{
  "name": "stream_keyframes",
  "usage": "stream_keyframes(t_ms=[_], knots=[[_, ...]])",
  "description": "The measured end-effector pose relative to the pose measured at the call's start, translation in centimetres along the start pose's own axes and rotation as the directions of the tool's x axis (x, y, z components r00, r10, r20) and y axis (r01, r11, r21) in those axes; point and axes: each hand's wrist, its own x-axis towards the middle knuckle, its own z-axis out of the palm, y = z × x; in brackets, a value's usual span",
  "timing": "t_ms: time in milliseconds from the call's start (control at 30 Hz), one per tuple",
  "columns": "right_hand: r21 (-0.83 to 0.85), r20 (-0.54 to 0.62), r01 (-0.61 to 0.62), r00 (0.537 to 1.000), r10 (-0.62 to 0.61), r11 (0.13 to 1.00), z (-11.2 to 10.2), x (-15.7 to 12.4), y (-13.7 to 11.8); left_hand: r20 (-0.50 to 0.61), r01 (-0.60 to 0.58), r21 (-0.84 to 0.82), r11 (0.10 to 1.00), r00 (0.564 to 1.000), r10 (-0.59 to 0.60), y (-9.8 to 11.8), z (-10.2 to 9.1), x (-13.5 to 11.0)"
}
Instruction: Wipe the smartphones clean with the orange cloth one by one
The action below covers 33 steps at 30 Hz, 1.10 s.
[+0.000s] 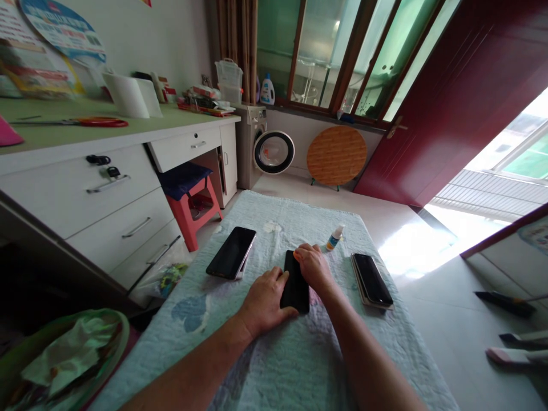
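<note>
A black phone [294, 290] lies face up in the middle of a pale blue cloth-covered table [274, 365]. My left hand [263, 301] rests on the phone's left edge, fingers curled along its side. My right hand [314, 266] presses on the phone's far right part with its fingers bent down; whether something small is under them is hidden. A second black phone [232, 252] lies to the left. A stack of phones [371, 280] lies to the right. A small white bottle with a blue label [334, 237] stands just beyond my right hand.
A white desk with drawers [107, 194] runs along the left, with a red stool [190, 202] beneath it. A green basket of crumpled paper [64, 359] sits at the lower left. A washing machine [259, 148] and a round wooden tabletop [337, 155] stand at the far wall.
</note>
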Motion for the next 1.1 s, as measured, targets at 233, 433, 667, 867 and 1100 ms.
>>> stream_keyframes(t_ms=[233, 433, 667, 867, 1100], knots=[[-0.019, 0.081, 0.052, 0.995, -0.051, 0.998, 0.5, 1.6, -1.7, -0.010, -0.001, -0.001, 1.000, 1.000, 0.001, 0.0, 0.1, -0.1], [-0.040, 0.091, -0.011, 0.996, 0.015, 0.999, -0.1, 1.7, -1.3, -0.025, 0.015, 0.014, 1.000, 1.000, -0.015, 0.3, 0.1, -0.1], [-0.079, 0.057, -0.159, 0.985, 0.164, 0.984, -0.4, 0.8, 1.7, -0.044, 0.002, 0.025, 1.000, 0.999, -0.001, 0.0, 0.3, -0.1], [-0.066, 0.005, -0.213, 0.977, 0.214, 0.975, -0.1, 0.2, 2.7, -0.034, -0.006, 0.021, 1.000, 0.999, 0.007, 0.0, 0.2, -0.1], [-0.065, -0.031, -0.124, 0.992, 0.122, 0.990, 0.4, 0.8, 0.6, -0.023, -0.008, 0.000, 1.000, 1.000, 0.008, 0.0, 0.1, -0.1]])
